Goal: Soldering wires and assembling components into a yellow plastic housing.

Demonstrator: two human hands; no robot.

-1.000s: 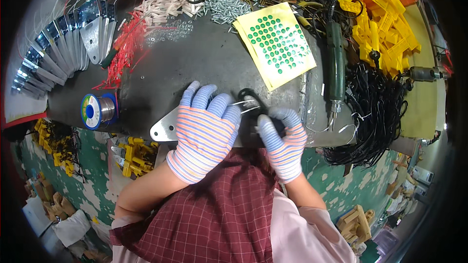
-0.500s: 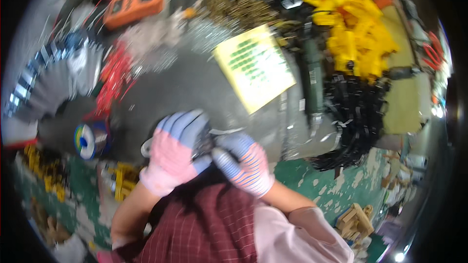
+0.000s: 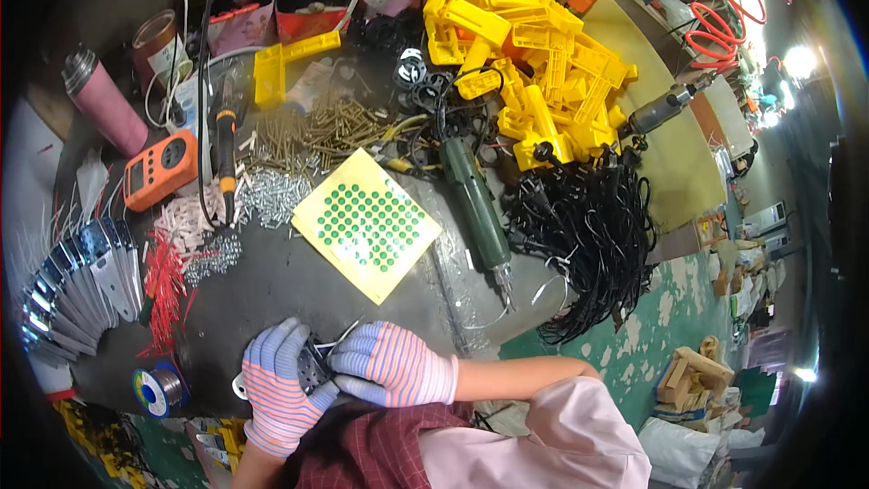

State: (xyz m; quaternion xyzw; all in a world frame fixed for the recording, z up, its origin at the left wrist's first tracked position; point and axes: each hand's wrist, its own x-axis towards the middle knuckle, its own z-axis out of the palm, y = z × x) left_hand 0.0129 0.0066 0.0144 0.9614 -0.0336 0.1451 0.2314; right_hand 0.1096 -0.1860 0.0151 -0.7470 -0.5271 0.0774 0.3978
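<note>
While yellow parts (image 3: 549,38) and cables (image 3: 584,240) crowd the worktop (image 3: 244,294), left grip (image 3: 277,387) and right grip (image 3: 394,365), earlier apart, meet grasping a black part (image 3: 314,368).

Black part (image 3: 314,368) between gloved fingers (image 3: 355,362)

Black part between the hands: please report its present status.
Left hand holds black part. Right hand at its right side. Yellow sheet with green dots lies beyond, apart from both hands.

Left glove (image 3: 279,388), right glove (image 3: 398,366): blue-and-orange stripes, blue fingers (image 3: 288,351). Garment (image 3: 376,455): maroon, pale check. Sleeve (image 3: 579,430): pale pink.
</note>
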